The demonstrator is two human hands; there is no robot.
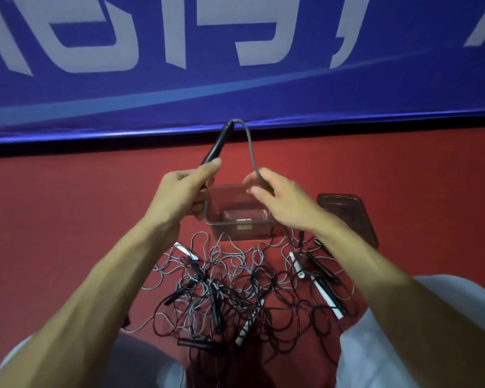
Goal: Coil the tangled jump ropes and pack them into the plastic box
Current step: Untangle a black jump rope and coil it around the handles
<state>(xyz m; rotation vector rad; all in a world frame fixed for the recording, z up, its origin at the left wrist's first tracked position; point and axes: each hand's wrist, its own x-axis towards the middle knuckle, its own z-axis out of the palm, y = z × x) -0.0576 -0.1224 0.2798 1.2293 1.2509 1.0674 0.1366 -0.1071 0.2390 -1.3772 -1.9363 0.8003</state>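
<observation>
A tangled heap of jump ropes (235, 287) with grey and black cords and black and white handles lies on the red floor in front of me. Beyond it stands a clear plastic box (237, 222), open on top. My left hand (179, 191) grips a black handle (217, 144) that points up and away. A grey cord (249, 147) arcs from the handle's tip down to my right hand (277, 197), which pinches it above the box.
The box's dark lid (347, 214) lies flat on the floor to the right of the box. A blue banner (235, 65) with white lettering runs along the far side. My knees in light clothing frame the rope heap at the bottom.
</observation>
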